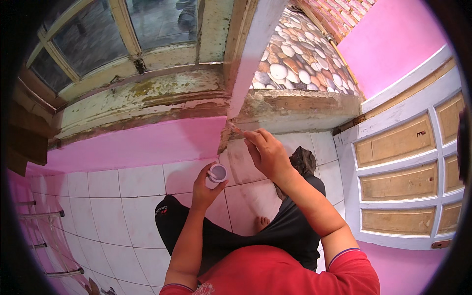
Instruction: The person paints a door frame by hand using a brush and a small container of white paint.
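My left hand (pixel 200 191) is wrapped around a small white cup (pixel 218 173) with pale lilac paint inside, held above the floor tiles. A small paintbrush (pixel 236 129) with a reddish handle is pinched between the fingers of my right hand (pixel 268 155). Its tip is up against the lower end of the whitish wooden door post (pixel 242 91), by the corner of the pink low wall (pixel 142 140). Whether the bristles touch the wood is too small to tell.
To the left, a weathered window frame (pixel 132 91) with peeling paint sits above the low wall. A white-framed door (pixel 398 142) with bare wood panels stands at right. A worn wooden threshold (pixel 305 110) crosses ahead, before a pebble-patterned floor (pixel 305 54). A rack (pixel 46 215) is at far left.
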`<state>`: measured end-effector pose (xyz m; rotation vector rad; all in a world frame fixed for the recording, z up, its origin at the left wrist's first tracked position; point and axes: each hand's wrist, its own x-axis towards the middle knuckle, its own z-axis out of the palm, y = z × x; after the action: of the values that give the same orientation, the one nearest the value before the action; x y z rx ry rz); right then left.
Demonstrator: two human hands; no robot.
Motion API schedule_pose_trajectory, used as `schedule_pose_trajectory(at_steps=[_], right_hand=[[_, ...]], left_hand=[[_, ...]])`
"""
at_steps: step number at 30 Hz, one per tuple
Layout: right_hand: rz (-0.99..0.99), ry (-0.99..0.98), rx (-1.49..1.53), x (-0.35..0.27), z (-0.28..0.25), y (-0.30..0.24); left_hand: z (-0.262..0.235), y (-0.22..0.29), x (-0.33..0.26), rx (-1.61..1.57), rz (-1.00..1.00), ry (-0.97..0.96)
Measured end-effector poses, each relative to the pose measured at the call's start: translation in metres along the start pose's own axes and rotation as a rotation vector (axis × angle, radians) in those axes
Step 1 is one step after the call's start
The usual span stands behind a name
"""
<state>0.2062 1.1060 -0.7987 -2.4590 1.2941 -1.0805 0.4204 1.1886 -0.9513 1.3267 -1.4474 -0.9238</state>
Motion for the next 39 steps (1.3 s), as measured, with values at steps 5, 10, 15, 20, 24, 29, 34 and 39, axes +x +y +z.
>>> schedule_pose_trajectory(at_steps=[5, 10, 15, 20, 24, 29, 34, 39], right_hand=[[0.036, 0.104, 0.027, 0.0, -0.011, -0.014], [0.094, 0.095, 0.094, -0.019, -0.008, -0.015], [0.04, 0.048, 0.035, -0.013, 0.007, 0.001], [0.07, 0.193, 0.038, -0.001, -0.012, -0.022], [0.07, 0.106, 0.063, -0.014, -0.013, -0.022], [0.05, 0.097, 0.036, -0.005, -0.008, -0.01], [0.022, 0.174, 0.074, 0.001, -0.041, -0.023], [0.023, 0.101, 0.098, -0.012, -0.026, -0.005]], left_hand=[[0.0, -0.003, -0.001, -0.01, -0.004, 0.004], [0.002, -0.003, -0.001, -0.004, -0.019, -0.004], [0.005, 0.0, 0.001, 0.008, 0.002, -0.018], [0.002, 0.0, -0.001, -0.007, -0.021, -0.005], [0.003, -0.002, 0.0, 0.0, 0.004, 0.012], [0.002, -0.001, 0.0, -0.007, -0.02, -0.026], [0.003, -0.01, -0.004, -0.007, -0.026, -0.031], [0.001, -0.007, -0.01, -0.031, -0.001, 0.012]])
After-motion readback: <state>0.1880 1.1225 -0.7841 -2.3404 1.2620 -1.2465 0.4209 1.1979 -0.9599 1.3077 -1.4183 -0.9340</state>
